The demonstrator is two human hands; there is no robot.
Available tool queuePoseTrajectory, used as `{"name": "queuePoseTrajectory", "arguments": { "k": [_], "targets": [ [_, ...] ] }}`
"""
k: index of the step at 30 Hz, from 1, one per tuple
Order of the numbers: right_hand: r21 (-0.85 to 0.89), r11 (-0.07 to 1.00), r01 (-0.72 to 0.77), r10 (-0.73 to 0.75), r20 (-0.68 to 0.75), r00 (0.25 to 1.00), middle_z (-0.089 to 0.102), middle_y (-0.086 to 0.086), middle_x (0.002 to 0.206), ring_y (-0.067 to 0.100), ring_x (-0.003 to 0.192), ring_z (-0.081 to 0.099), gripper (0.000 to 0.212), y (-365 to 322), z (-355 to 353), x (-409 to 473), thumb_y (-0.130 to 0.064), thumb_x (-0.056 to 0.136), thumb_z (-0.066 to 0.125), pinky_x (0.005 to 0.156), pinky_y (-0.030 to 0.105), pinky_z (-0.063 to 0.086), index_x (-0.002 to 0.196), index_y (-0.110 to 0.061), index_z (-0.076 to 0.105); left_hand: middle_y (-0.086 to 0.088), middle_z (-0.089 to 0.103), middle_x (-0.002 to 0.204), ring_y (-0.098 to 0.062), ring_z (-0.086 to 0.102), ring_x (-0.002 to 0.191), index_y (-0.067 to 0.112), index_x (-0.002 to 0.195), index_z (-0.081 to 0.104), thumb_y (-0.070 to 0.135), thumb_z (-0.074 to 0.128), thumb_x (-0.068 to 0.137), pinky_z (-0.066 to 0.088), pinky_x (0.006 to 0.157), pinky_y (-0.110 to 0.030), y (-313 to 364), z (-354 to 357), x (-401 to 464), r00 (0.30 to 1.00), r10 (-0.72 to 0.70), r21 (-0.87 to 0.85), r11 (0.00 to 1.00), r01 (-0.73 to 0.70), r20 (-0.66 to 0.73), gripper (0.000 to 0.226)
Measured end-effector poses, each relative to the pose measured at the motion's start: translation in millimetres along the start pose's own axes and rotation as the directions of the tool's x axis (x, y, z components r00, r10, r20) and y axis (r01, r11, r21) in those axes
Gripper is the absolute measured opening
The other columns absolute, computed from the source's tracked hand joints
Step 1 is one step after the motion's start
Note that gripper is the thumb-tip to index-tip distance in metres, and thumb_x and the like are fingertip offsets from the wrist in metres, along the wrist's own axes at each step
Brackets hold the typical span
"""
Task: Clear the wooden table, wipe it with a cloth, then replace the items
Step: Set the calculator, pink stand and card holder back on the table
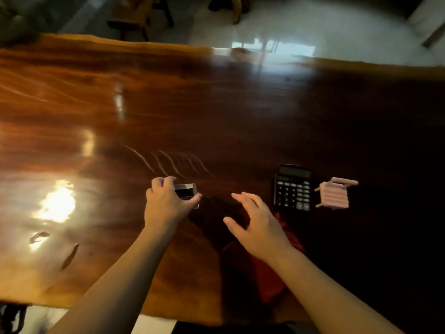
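Note:
My left hand (166, 203) grips a small grey box (186, 191) that rests on the glossy wooden table (168, 104). My right hand (257, 225) hovers open, fingers spread, just right of the box and above a red cloth (267, 278) lying near the table's front edge. A black calculator (292, 188) lies flat to the right of my right hand. Beside the calculator stands a small pink toy chair (336, 195).
The table's front edge (96, 307) runs along the bottom, with pale floor below it. Past the far edge are a wooden chair (137, 18) and shiny white floor (313, 27). Wet wipe streaks (168, 160) mark the wood beyond my left hand.

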State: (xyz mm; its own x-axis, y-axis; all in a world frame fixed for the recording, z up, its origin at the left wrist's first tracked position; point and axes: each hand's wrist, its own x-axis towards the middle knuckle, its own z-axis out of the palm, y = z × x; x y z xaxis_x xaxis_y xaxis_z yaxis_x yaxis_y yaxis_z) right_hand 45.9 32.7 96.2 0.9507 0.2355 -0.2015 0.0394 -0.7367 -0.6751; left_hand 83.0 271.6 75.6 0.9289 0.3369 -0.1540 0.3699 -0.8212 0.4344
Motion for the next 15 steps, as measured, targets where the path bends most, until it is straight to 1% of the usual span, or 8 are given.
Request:
{"name": "queuePoseTrajectory", "arguments": {
  "k": [3,5,9,13,15],
  "targets": [
    [-0.014,0.999,-0.030,0.029,-0.035,0.999,0.035,-0.009,0.157,0.010,0.142,0.036,0.066,24,-19,-9,-0.061,0.091,0.059,0.105,0.028,0.041,0.150,-0.043,0.035,-0.009,0.043,0.135,-0.035,0.045,0.122,0.019,0.135,0.047,0.070,0.074,0.066,0.051,0.088,-0.046,45,18,5,0.998,0.059,-0.001,0.998,-0.059,0.038,0.089],
    [-0.037,0.998,-0.050,0.048,-0.059,0.997,0.034,-0.006,0.158,0.011,0.144,0.033,0.067,42,-31,-17,-0.061,0.091,0.058,0.104,0.029,0.038,0.151,-0.041,0.035,-0.008,0.042,0.136,-0.034,0.045,0.122,0.020,0.135,0.045,0.069,0.075,0.065,0.051,0.089,-0.045,75,33,7,0.994,0.089,0.010,0.996,-0.090,0.057,0.091],
    [-0.044,0.995,-0.087,0.083,-0.085,0.993,0.032,-0.005,0.159,0.014,0.146,0.030,0.066,72,-50,-35,-0.060,0.091,0.056,0.105,0.037,0.041,0.151,-0.041,0.034,-0.007,0.041,0.134,-0.033,0.046,0.120,0.020,0.134,0.046,0.071,0.074,0.064,0.050,0.088,-0.045,120,63,10,0.986,0.135,0.036,0.990,-0.140,0.102,0.091],
    [-0.049,0.991,-0.126,0.122,-0.089,0.989,0.030,-0.005,0.160,0.015,0.148,0.026,0.066,95,-63,-46,-0.056,0.093,0.059,0.107,0.039,0.041,0.151,-0.040,0.034,-0.008,0.040,0.134,-0.035,0.046,0.120,0.020,0.133,0.044,0.075,0.073,0.062,0.050,0.088,-0.044,149,91,14,0.977,0.173,0.052,0.982,-0.181,0.122,0.095],
    [-0.046,0.990,-0.132,0.128,-0.089,0.988,0.031,-0.003,0.160,0.016,0.148,0.027,0.065,103,-68,-50,-0.054,0.094,0.061,0.106,0.038,0.040,0.152,-0.038,0.035,-0.008,0.039,0.135,-0.035,0.046,0.120,0.020,0.134,0.043,0.075,0.073,0.061,0.050,0.088,-0.044,159,101,17,0.975,0.179,0.063,0.980,-0.189,0.130,0.097]
  ]
}}
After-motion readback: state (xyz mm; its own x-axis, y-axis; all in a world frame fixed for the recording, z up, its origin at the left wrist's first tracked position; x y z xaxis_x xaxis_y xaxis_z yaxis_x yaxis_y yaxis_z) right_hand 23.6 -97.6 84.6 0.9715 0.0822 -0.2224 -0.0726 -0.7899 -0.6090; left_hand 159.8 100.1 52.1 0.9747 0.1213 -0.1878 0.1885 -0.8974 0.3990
